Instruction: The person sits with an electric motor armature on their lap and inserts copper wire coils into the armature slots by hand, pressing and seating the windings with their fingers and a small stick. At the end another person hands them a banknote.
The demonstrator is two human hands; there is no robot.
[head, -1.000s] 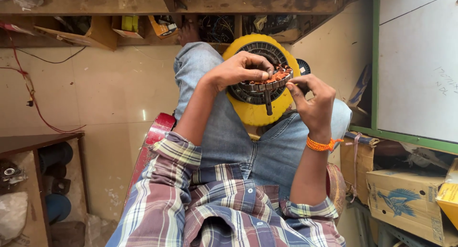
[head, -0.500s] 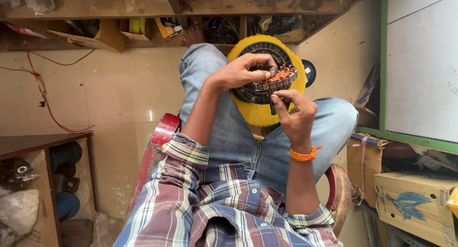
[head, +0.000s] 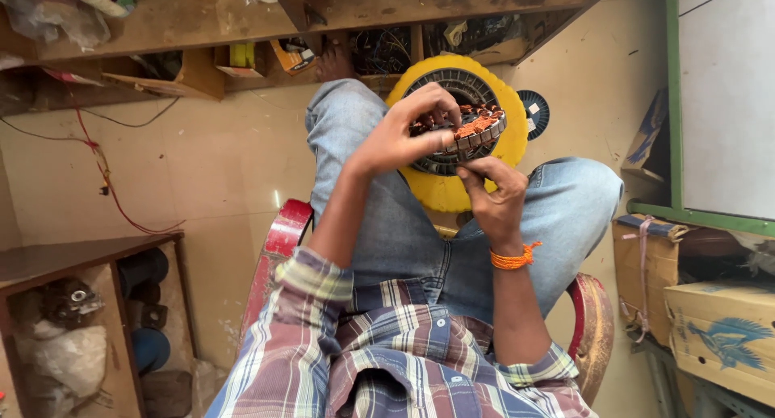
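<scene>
Two sleeves of a plaid shirt (head: 379,361) nearest the camera; blue denim jeans (head: 404,224) beyond, seated on a worn red stool (head: 278,240). Further out, right hand (head: 492,196) with an orange thread wristband (head: 513,259), now lower and under the work than a second ago, fingers pinched on the bottom rim of the round metal stator ring with copper-orange windings (head: 468,131); left hand (head: 400,135) closed over the ring's top edge, as before. Both hands clamped on the ring, close together, ring held above the knees. Judging by the shift: grip re-set from the side to below, work on the windings at a fresh spot along the rim. Behind the ring, a yellow round disc with a dark centre (head: 452,188); beyond that, a cluttered wooden shelf (head: 202,14); cardboard boxes (head: 718,329) off to the right.
</scene>
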